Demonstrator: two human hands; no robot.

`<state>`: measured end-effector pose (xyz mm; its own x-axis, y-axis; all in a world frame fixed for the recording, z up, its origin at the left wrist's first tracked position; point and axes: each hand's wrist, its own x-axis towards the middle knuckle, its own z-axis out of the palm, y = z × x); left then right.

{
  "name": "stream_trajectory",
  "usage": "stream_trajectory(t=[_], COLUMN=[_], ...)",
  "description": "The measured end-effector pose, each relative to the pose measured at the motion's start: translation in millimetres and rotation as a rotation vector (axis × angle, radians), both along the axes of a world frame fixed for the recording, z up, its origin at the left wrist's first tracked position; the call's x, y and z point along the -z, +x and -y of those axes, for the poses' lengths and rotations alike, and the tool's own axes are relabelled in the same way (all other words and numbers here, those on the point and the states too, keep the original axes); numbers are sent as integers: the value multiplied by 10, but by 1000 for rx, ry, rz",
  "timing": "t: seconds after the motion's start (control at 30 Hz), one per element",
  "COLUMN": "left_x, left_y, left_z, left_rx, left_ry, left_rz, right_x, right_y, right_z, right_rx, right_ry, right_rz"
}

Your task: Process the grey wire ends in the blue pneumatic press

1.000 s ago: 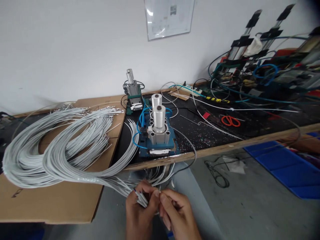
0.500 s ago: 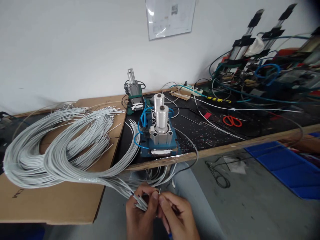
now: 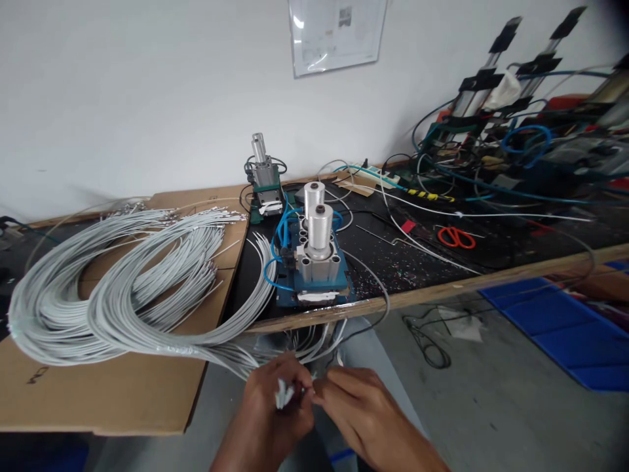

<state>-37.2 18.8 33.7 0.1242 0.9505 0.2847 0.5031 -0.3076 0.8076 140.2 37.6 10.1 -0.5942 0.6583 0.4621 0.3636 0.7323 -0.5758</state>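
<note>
At the bottom centre of the frame the left hand [image 3: 275, 410] is closed around the gathered ends of a bundle of thin grey insulated wires [image 3: 122, 308], gripping them in the fist just below the bench edge. The right hand [image 3: 366, 410] sits touching it, fingertips pinched together at 1 wire end; what exactly they pinch is too small to tell.

Handling, as judged: the wires look light, springy and smooth-jacketed. They should flex freely but spring back into their coil, and single strands could slip or splay from a loose grip. The soundest hold is near the ends, where the strands are already gathered.

The bulk of the bundle lies looped on a flat brown cardboard sheet [image 3: 113, 400] at the left of the frame. Directly above the hands, a blue pneumatic press with 2 silver cylinders [image 3: 314, 262] stands at the wooden bench edge [image 3: 442, 292]. Orange-handled scissors [image 3: 456, 237] lie well apart, right of centre. Loose cables hang near the hands and could snag the strands.
</note>
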Motion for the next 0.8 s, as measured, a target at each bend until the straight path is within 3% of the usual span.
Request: stream_trajectory(t=[0.07, 0.13, 0.33, 0.5, 0.57, 0.67, 0.73, 0.8], left_x=[-45, -38, 82, -47, -58, 58, 177, 270], left_y=[-4, 21, 12, -80, -41, 155, 333, 480], left_z=[-7, 10, 84, 91, 87, 110, 143, 172], left_rx=[102, 154, 124, 91, 39, -113, -351, -499], left_ry=[52, 20, 3, -55, -87, -200, -220, -224], left_rz=[-187, -277, -139, -111, -30, 286, 562, 680], right_x=[-37, -35, -35, -76, -25, 141, 265, 349], right_y=[87, 119, 66, 49, -3, -170, -303, -403], right_z=[-83, -115, -15, 57, 102, 203, 266, 303], right_rx=[-47, -49, 3, 23, 75, 204, 255, 274], right_ry=[177, 240, 165, 49, -55, -399, -679, -850], right_rz=[124, 156, 98, 46, -93, -413, -586, -682])
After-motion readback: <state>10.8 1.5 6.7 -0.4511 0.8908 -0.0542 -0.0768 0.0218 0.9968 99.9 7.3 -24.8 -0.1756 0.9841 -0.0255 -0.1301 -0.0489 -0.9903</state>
